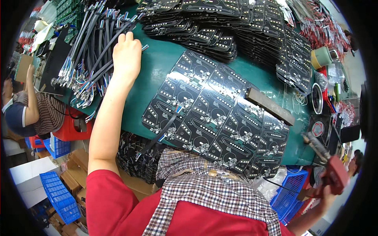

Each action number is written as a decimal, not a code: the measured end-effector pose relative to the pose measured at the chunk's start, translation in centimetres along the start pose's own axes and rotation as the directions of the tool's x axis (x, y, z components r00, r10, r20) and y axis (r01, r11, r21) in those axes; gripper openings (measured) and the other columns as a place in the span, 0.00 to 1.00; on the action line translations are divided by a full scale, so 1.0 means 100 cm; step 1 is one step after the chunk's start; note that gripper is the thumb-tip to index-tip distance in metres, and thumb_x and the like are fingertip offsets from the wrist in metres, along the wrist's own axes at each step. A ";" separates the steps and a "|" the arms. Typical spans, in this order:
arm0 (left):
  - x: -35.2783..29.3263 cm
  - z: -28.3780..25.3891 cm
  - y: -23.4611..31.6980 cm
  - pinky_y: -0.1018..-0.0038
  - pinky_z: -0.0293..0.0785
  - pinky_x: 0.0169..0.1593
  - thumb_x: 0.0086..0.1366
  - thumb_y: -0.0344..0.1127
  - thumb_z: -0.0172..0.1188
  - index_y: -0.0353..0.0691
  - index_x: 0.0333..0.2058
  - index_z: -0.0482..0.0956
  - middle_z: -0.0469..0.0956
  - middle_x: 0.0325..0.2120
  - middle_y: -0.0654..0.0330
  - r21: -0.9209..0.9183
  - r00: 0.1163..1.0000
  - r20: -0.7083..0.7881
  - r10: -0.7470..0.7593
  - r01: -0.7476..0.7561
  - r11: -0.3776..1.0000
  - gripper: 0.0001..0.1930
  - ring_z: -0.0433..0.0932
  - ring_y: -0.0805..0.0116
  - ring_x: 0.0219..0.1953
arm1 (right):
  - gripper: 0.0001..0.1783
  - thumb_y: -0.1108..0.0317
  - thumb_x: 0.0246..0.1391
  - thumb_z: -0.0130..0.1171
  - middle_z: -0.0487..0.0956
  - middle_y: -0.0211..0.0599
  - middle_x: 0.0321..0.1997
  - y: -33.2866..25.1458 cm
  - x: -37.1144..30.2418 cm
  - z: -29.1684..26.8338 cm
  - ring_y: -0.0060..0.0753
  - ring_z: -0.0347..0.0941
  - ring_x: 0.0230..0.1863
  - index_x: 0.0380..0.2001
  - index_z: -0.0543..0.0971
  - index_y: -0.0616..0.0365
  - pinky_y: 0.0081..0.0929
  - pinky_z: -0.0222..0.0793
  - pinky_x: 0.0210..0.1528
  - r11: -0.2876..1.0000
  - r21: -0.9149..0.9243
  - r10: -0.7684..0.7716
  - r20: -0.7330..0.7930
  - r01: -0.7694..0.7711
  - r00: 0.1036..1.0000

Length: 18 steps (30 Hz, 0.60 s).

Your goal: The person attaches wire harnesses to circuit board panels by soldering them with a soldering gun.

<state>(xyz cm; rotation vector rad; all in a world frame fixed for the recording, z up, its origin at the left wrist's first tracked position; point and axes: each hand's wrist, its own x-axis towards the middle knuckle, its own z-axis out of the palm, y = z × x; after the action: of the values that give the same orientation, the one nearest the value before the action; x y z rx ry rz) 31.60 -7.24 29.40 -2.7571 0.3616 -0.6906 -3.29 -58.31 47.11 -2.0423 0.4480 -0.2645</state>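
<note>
My left hand (128,55) reaches over the green table with its fingers curled closed on a dark flat cable. The coloured wire end of this cable (145,48) pokes out on the right side of the hand. Under and left of it lies a heap of similar cables (84,51) with bare wire ends. My right hand (326,198), at the lower right, grips a red soldering gun (335,175), its metal nozzle pointing up and left. Between the hands sits a joined panel of black circuit boards (220,118). One loose cable (159,135) lies across its left part.
Tall stacks of black boards (256,29) fill the table's far side. A dark bar (269,106) rests on the panel's right part. At right are a greenish cup (321,58) and a stand (319,129). Another person (29,110) sits at left, near blue baskets (59,196).
</note>
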 end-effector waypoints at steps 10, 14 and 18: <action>-0.009 -0.079 -0.006 0.67 0.68 0.32 0.59 0.28 0.52 0.37 0.36 0.71 0.75 0.27 0.51 -0.683 0.848 0.188 -0.495 0.475 0.555 0.06 0.74 0.51 0.27 | 0.41 0.61 0.43 0.68 0.77 0.58 0.38 -0.021 0.149 0.150 0.22 0.71 0.16 0.57 0.60 0.65 0.14 0.66 0.16 0.902 0.390 -0.327 0.332 0.187 0.885; -0.025 -0.108 0.054 0.62 0.70 0.33 0.57 0.27 0.53 0.38 0.32 0.71 0.75 0.26 0.48 -0.669 0.955 0.250 -0.159 0.289 0.685 0.04 0.75 0.50 0.30 | 0.39 0.63 0.43 0.67 0.76 0.54 0.40 -0.007 0.154 0.239 0.21 0.69 0.16 0.56 0.61 0.62 0.15 0.65 0.19 0.844 0.536 -0.243 0.426 -0.027 0.871; -0.045 -0.092 0.080 0.65 0.71 0.35 0.53 0.27 0.56 0.36 0.35 0.76 0.73 0.29 0.53 -0.723 0.972 0.229 -0.055 0.207 0.659 0.09 0.74 0.53 0.33 | 0.35 0.59 0.48 0.62 0.73 0.54 0.40 0.002 0.148 0.268 0.24 0.67 0.18 0.55 0.61 0.63 0.17 0.65 0.19 0.860 0.497 -0.198 0.531 -0.114 0.824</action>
<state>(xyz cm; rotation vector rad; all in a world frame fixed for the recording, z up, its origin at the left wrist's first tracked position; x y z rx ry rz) 21.85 -15.21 32.73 -3.6369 0.4910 -0.3296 19.97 -43.36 33.93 -1.4981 -0.0541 0.1961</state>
